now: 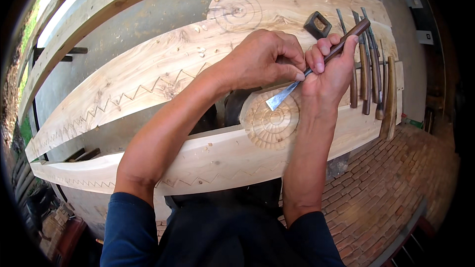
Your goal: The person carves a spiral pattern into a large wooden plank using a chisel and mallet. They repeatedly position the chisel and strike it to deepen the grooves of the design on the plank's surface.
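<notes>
One chisel (341,47) is held by its handle in the right hand (332,68) and pinched at its neck by the left hand (267,58), its blade (283,97) over one carved circle (273,122) on the near board (217,154). To the right of the carved circle, at least five long-handled tools (364,71) are laid out; beyond it, one hollow black block (311,28) is set down and one fainter circle (239,11) is marked.

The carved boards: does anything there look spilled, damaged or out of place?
Nothing looks clearly damaged. Only loose wood chips lie scattered on the board beyond the left forearm, a little untidy but probably ordinary carving waste.
</notes>
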### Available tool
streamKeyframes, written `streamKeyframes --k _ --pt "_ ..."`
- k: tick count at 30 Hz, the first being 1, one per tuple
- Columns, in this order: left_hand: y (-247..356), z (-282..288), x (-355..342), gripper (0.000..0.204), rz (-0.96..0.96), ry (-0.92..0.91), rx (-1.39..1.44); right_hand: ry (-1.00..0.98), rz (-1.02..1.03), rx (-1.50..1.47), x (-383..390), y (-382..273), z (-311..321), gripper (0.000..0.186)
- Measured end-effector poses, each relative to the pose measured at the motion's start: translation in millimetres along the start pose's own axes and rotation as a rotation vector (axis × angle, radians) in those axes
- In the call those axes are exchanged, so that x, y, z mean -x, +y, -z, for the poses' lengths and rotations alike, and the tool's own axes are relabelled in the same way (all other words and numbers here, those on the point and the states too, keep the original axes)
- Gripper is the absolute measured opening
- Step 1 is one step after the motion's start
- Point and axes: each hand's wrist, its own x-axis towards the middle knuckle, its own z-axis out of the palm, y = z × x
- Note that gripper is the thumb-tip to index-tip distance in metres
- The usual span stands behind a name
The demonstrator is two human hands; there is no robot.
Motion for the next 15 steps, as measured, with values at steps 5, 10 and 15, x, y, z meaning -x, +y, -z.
streamKeyframes --k 5,10,15 --pt "1.9 1.9 1.4 0.023 0.029 -0.027 -0.025 -0.019 0.014 0.045 2.2 1.4 -5.4 0.050" --pt "7.6 3.2 1.6 0.020 0.033 -0.050 -0.089 -0.020 0.000 0.030 -2.0 4.4 -3.7 0.050" --pt "-0.8 3.3 1.8 0.017 0.005 -0.063 -0.104 -0.034 -0.029 0.053 -4.8 8.5 -1.6 0.052"
